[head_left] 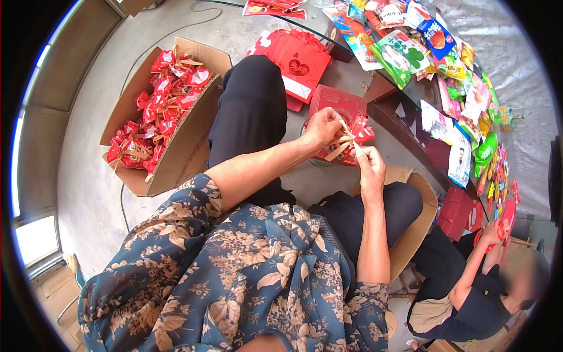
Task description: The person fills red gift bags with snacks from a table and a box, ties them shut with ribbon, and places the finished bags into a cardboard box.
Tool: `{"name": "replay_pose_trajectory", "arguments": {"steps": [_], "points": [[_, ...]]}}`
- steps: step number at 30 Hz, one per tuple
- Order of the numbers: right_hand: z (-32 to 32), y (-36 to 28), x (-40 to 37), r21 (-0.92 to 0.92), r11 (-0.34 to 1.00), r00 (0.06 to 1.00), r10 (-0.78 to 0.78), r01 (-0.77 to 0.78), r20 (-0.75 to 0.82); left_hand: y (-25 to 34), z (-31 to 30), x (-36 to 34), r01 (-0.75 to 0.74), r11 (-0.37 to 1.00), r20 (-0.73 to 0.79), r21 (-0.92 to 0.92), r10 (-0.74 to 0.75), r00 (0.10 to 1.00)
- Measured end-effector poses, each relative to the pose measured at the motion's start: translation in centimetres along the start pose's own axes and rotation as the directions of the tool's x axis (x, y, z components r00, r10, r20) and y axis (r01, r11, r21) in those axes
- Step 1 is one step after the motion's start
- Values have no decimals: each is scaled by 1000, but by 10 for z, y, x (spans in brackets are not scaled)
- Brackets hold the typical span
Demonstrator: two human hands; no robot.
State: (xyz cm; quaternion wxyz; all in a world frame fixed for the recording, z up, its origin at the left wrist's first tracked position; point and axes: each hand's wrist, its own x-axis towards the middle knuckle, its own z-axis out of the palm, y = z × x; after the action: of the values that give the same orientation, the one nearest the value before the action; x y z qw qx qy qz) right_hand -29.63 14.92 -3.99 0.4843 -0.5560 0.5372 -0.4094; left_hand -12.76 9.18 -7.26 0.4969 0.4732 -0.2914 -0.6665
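Observation:
Just above a red box (337, 97), a small red candy bag (362, 130) is gathered at its neck by a gold ribbon (338, 152). My left hand (322, 127) comes in from the left, its fingers closed in a pinch on the ribbon at the neck. From below, my right hand (370, 168) pinches the ribbon close beside it, thumb and finger together. One ribbon tail hangs loose toward the lower left. The exact form of the knot is hidden between my fingers.
An open cardboard box (193, 149) full of tied red bags (167, 97) stands at left. Red gift bags (302, 61) stand ahead. Snack packets (402, 56) cover the table at right. Another cardboard box (419, 220) is by my right knee. A co-worker (478, 302) sits lower right, handling something red.

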Motion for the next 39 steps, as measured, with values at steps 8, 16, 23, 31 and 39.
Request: {"name": "replay_pose_trajectory", "arguments": {"steps": [8, 16, 23, 31, 39], "points": [[4, -8, 4, 79, 997, 999, 1, 3, -41, -38, -6, 29, -255, 945, 34, 202, 254, 967], [-16, -68, 3, -159, 952, 958, -239, 263, 160, 35, 3, -19, -434, 853, 496, 290, 254, 830], [-2, -108, 10, 51, 940, 940, -339, 337, 32, 143, -28, -84, -874, 257, 438, 413, 785, 438], [-16, -68, 32, 111, 986, 989, -130, 121, 73, 240, -155, -182, -592, 158, 154, 790, 884, 442], [-21, -38, 36, 75, 997, 997, -16, 11, 74, 224, -291, -220, -47, 312, -256, 949, 848, 464]]}}
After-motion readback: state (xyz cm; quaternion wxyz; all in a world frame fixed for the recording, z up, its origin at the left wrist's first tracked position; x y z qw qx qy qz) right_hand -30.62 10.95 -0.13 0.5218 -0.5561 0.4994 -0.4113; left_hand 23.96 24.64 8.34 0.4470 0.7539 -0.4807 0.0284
